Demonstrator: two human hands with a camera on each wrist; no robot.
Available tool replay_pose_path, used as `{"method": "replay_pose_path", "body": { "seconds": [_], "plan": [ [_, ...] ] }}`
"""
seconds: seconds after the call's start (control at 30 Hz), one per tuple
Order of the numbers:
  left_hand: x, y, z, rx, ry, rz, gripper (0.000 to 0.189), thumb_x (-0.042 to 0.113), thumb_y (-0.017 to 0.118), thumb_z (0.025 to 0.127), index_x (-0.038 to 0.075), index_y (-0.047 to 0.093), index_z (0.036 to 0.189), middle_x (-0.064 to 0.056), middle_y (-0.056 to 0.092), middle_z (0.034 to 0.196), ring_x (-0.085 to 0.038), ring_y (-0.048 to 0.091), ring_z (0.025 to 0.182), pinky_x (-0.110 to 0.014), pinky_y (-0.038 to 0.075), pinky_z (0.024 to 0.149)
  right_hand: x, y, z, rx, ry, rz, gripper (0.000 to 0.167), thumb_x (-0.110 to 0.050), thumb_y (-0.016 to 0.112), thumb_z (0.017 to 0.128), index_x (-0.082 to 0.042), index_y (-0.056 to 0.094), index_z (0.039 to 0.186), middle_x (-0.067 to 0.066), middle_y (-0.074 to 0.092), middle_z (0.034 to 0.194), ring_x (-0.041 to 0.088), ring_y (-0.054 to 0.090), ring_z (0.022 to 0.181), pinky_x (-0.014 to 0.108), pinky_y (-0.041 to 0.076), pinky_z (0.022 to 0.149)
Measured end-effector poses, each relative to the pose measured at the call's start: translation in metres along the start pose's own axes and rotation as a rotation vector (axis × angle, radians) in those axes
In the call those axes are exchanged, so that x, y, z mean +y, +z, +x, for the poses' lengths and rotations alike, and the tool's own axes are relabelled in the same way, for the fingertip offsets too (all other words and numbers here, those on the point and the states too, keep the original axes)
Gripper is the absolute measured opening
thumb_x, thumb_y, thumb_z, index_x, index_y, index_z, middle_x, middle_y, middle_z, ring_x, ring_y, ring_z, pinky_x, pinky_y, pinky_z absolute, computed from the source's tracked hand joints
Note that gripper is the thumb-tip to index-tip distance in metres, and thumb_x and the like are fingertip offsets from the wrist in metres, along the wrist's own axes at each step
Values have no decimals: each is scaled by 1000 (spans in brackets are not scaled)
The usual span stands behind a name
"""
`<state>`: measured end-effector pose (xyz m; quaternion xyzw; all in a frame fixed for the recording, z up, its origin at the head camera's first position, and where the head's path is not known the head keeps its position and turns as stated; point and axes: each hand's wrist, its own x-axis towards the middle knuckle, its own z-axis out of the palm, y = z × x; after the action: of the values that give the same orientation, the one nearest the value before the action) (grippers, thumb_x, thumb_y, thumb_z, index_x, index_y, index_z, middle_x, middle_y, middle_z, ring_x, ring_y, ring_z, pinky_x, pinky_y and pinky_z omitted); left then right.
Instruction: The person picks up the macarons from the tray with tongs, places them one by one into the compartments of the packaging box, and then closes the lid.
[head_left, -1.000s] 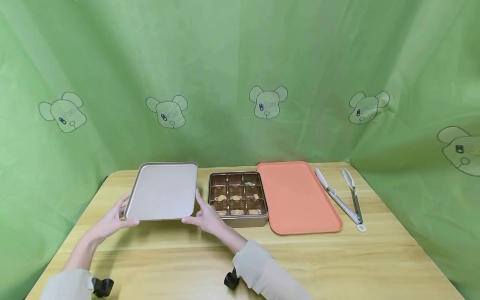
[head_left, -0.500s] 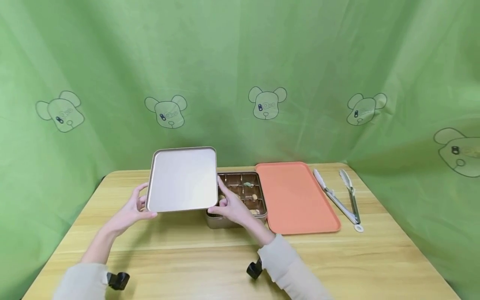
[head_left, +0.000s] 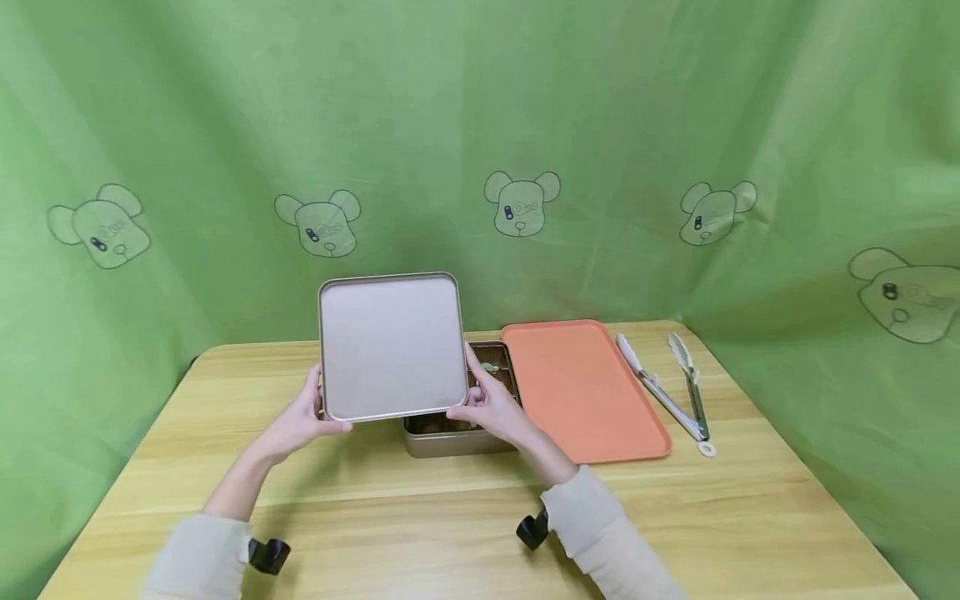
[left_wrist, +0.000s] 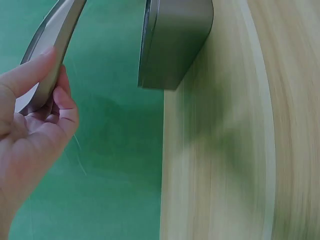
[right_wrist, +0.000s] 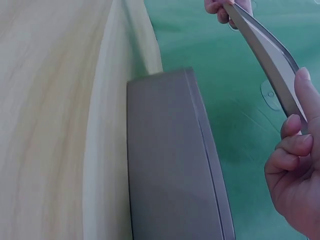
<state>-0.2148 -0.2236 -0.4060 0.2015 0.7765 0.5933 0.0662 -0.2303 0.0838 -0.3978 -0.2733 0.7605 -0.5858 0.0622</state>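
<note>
A square metal lid (head_left: 393,346) with a raised rim is held up in the air, tilted with its pale face toward me. My left hand (head_left: 300,417) grips its lower left corner, thumb on the near edge. My right hand (head_left: 495,408) holds the lower right corner the same way; both wrist views show the lid's rim pinched between thumb and curled fingers. Behind and below the lid stands a square tin (head_left: 457,443) with a divided brown insert. Much of the tin is hidden; a small greenish piece (head_left: 489,367) shows in one compartment.
Right of the tin lies a flat coral tray (head_left: 588,392). Beyond it, spread metal tongs (head_left: 678,404) with pale tips rest on the wooden table (head_left: 420,525). A green curtain (head_left: 420,125) hangs close behind the table and along its sides.
Both hands have carried the lid rightward and upward, from left of the tin to over its left part. The lid now tilts up more steeply and hides most of the tin's compartments.
</note>
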Motion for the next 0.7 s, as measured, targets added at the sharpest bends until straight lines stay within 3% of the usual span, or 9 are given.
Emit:
{"method": "replay_pose_path", "body": {
  "seconds": [0.17, 0.3, 0.4, 0.57, 0.63, 0.7],
  "plan": [
    [2, 11, 8, -11, 30, -69, 109, -11, 64, 71, 18, -11, 145, -38, 35, 131, -44, 50, 108, -29, 51, 84, 2, -8, -6, 35, -3, 35, 100, 6, 68, 76, -14, 1, 147, 2, 51, 63, 4, 40, 53, 15, 37, 47],
    [4, 17, 12, -23, 66, -112, 121, -12, 65, 70, 36, -20, 141, -37, 23, 139, -48, 46, 111, -31, 51, 84, 3, -14, -11, 58, 1, 34, 99, 6, 67, 76, -12, 1, 147, 4, 52, 63, 4, 41, 54, 14, 38, 49],
    [6, 22, 14, -25, 92, -122, 123, -13, 65, 69, 38, -21, 140, -39, 21, 138, -47, 48, 109, -30, 53, 82, 5, -18, -14, 61, -1, 62, 98, 7, 66, 77, -11, 0, 147, 15, 60, 75, 3, 43, 55, 13, 40, 51],
    [9, 30, 16, -23, 126, -130, 123, -16, 64, 68, 36, -21, 141, -40, 26, 135, -45, 51, 105, -32, 54, 79, 4, -22, -20, 108, -41, 94, 93, 8, 63, 79, -10, 2, 147, 30, 52, 120, 2, 37, 51, 12, 36, 48],
    [11, 33, 17, -17, 139, -118, 124, -15, 65, 68, 35, -21, 141, -40, 29, 134, -44, 52, 104, -32, 54, 78, 2, -23, -22, 144, -66, 80, 90, 8, 62, 80, -10, 5, 147, 28, 50, 123, 2, 33, 50, 11, 32, 47],
    [12, 36, 18, -12, 152, -100, 124, -14, 66, 68, 34, -21, 142, -40, 32, 132, -45, 53, 104, -31, 54, 78, 0, -23, -23, 187, -95, 54, 85, 8, 60, 81, -7, 8, 147, 24, 51, 114, 1, 30, 50, 11, 30, 47]
  ]
}}
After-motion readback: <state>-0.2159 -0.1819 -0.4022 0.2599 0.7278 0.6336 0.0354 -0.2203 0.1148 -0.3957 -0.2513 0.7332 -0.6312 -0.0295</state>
